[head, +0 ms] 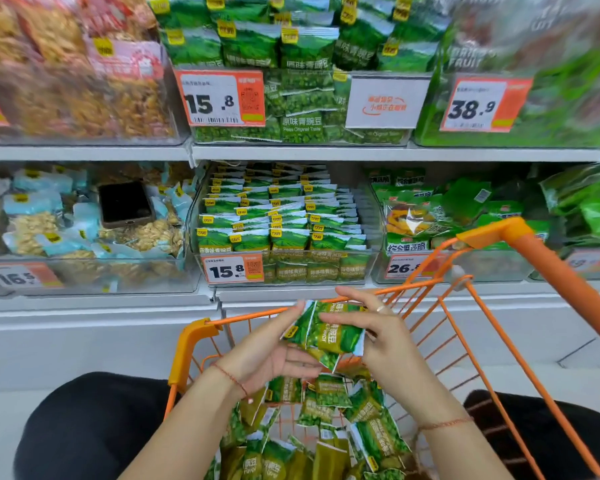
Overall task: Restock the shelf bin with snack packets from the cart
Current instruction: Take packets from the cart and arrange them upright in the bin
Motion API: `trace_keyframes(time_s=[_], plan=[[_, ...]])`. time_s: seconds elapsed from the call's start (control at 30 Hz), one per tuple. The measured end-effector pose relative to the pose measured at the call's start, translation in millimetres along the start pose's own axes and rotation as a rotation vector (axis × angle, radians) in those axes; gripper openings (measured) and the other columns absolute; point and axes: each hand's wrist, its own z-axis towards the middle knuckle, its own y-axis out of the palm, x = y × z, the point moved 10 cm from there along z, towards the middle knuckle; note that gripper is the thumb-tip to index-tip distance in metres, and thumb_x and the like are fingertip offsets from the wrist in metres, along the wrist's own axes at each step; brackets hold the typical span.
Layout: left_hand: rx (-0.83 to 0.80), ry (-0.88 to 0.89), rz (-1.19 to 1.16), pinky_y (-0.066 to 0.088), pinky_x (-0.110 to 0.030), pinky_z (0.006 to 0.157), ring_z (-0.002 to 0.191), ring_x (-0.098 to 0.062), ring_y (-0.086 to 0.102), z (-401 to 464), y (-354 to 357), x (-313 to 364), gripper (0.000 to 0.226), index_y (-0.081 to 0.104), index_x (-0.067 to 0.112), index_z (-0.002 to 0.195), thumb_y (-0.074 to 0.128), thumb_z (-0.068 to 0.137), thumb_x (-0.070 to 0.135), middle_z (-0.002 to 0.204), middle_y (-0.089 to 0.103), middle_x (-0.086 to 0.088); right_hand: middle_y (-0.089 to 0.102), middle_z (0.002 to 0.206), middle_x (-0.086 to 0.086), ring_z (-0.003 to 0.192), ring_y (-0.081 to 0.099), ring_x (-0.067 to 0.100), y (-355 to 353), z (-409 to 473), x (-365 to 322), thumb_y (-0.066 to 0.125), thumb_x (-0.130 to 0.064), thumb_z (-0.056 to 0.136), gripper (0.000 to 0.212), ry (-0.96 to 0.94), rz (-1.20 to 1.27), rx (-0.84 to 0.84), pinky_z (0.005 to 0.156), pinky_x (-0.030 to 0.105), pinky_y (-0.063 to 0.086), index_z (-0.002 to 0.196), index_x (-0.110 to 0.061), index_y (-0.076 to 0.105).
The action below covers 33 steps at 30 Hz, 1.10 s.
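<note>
Above the orange cart [194, 336], the left hand [274, 355] and right hand [378, 337] hold a small stack of green snack packets [329, 332] between them. Both hands' fingers are lightly curled and clamped on the stack. The clear shelf bin [373, 258] behind holds neat rows of matching packets.

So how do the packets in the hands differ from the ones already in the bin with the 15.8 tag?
The packets in the hands are a small loose bunch, tilted, held above the cart by the left hand and right hand. The packets in the bin stand upright in neat rows and far outnumber them. Both look like the same green pea snack with yellow corner labels.
</note>
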Motion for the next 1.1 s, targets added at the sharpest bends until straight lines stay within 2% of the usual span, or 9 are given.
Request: trace_keyframes(time_s=[0.1, 0.2, 0.3, 0.37, 0.57, 0.67, 0.77, 0.93, 1.1], plan=[[-0.063, 0.060, 0.058, 0.057, -0.030, 0.069, 0.085, -0.026, 0.068, -4, 5, 4, 0.078, 0.044, 0.020, 0.137, 0.082, 0.070, 0.035, 0.113, 0.069, -0.011, 0.036, 0.142, -0.026, 0.126, 0.030, -0.020, 3, -3, -11, 0.044, 0.018, 0.084, 0.079, -0.051, -0.041, 0.009, 0.096, 0.000, 0.028, 0.111, -0.055, 0.058], [0.059, 0.133, 0.062, 0.058, -0.029, 0.072, 0.077, -0.019, 0.070, -6, -1, 10, 0.083, 0.034, 0.019, 0.143, 0.076, 0.072, 0.012, 0.096, 0.069, 0.003, 0.044, 0.135, -0.026, 0.121, 0.040, -0.016, -8, -6, -9, 0.041, 0.003, 0.096, 0.060, 0.017, 0.106, 0.116, 0.098, 0.011, 0.035, 0.123, -0.050, 0.048], [0.156, 0.256, 0.030, 0.058, -0.031, 0.076, 0.080, -0.018, 0.072, -8, -11, 22, 0.088, 0.031, 0.024, 0.143, 0.074, 0.067, 0.012, 0.100, 0.064, 0.011, 0.061, 0.108, -0.021, 0.096, 0.058, -0.007, -20, -10, 2, 0.049, -0.043, 0.091, 0.019, 0.184, 0.303, 0.239, 0.084, 0.022, 0.047, 0.108, -0.042, 0.057], [0.204, 0.352, 0.112, 0.059, -0.032, 0.075, 0.086, -0.016, 0.071, -12, -13, 33, 0.074, 0.045, 0.021, 0.135, 0.076, 0.068, 0.013, 0.108, 0.067, 0.005, 0.064, 0.099, -0.017, 0.092, 0.059, -0.004, -17, -10, 6, 0.057, -0.058, 0.072, 0.033, 0.218, 0.271, 0.223, 0.080, 0.026, 0.050, 0.097, -0.038, 0.061], [0.260, 0.487, 0.415, 0.053, -0.024, 0.086, 0.100, -0.008, 0.065, -16, -16, 40, 0.062, 0.055, 0.034, 0.117, 0.085, 0.066, 0.017, 0.105, 0.070, 0.012, 0.062, 0.079, -0.024, 0.089, 0.058, 0.004, 3, -6, 10, 0.071, -0.041, 0.073, 0.017, 0.208, 0.266, 0.119, 0.078, 0.025, 0.043, 0.081, -0.030, 0.062], [0.203, 0.532, 0.290, 0.054, -0.022, 0.073, 0.089, -0.007, 0.068, -20, -13, 46, 0.055, 0.058, 0.027, 0.114, 0.079, 0.065, 0.015, 0.098, 0.073, 0.006, 0.069, 0.083, -0.011, 0.086, 0.064, 0.011, -2, -6, 12, 0.070, -0.030, 0.074, 0.022, 0.228, 0.558, 0.160, 0.086, 0.031, 0.048, 0.089, -0.015, 0.066], [0.418, 0.615, 0.165, 0.051, -0.024, 0.057, 0.065, -0.009, 0.063, -29, -42, 59, 0.037, 0.057, 0.023, 0.104, 0.075, 0.074, 0.011, 0.084, 0.070, 0.003, 0.072, 0.081, 0.000, 0.072, 0.068, 0.011, -9, -8, 24, 0.064, -0.016, 0.084, 0.018, 0.321, 0.882, 0.251, 0.070, 0.026, 0.056, 0.101, -0.010, 0.062], [0.358, 0.582, 0.107, 0.040, -0.020, 0.045, 0.064, -0.015, 0.052, -23, -56, 60, 0.047, 0.060, 0.011, 0.108, 0.082, 0.067, 0.021, 0.083, 0.072, 0.003, 0.048, 0.063, -0.006, 0.059, 0.052, 0.007, -17, -15, 38, 0.064, -0.025, 0.089, 0.012, 0.408, 0.638, 0.354, 0.055, 0.024, 0.042, 0.097, -0.030, 0.057], [0.410, 0.471, 0.410, 0.046, -0.015, 0.051, 0.047, -0.003, 0.055, -18, -27, 43, 0.041, 0.058, 0.012, 0.109, 0.078, 0.074, 0.019, 0.078, 0.066, -0.004, 0.068, 0.112, 0.005, 0.103, 0.065, 0.020, 8, -14, 44, 0.055, -0.053, 0.088, 0.047, 0.494, 0.585, 0.211, 0.084, 0.038, 0.051, 0.121, -0.019, 0.058]])
